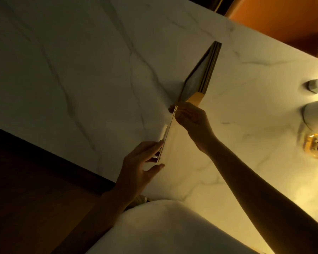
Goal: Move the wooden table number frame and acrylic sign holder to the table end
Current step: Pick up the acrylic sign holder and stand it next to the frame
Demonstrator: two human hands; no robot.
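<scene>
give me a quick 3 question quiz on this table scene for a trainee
1. True or false: both hands hold the acrylic sign holder.
2. What stands just beyond the sign holder on the marble table? A) a wooden frame B) a book C) a plate
3. Which hand grips the sign holder's far end, next to the frame?

Key:
1. True: left hand at the near end, right hand at the far end.
2. A, the wooden frame, upright on its edge.
3. The right hand.
</scene>
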